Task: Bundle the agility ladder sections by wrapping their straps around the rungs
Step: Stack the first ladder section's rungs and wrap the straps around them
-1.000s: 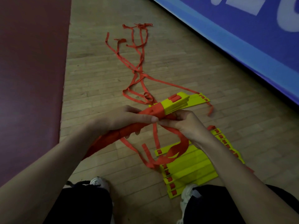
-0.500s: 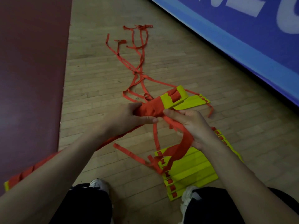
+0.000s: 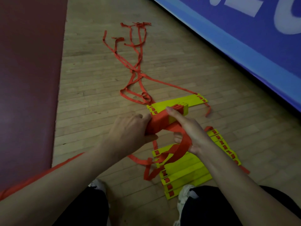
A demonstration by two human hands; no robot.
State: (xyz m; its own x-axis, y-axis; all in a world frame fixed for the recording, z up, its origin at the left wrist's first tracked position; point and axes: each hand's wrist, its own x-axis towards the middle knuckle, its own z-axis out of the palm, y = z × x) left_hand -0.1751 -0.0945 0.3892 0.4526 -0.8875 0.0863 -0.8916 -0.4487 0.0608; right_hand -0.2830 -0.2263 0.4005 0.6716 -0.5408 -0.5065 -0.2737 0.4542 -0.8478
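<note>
With fingers of the left hand curled round the strap-wound end of the stacked rungs, held above the wooden floor, and the right hand closed on the broad orange strap with its index finger laid along the stack, pull each turn taut before laying it. Lay turns flat, edge to edge, toward the bare yellow end, and feed slack slowly, minding its loose length trailing over the spread rungs below, a likely snag.
</note>
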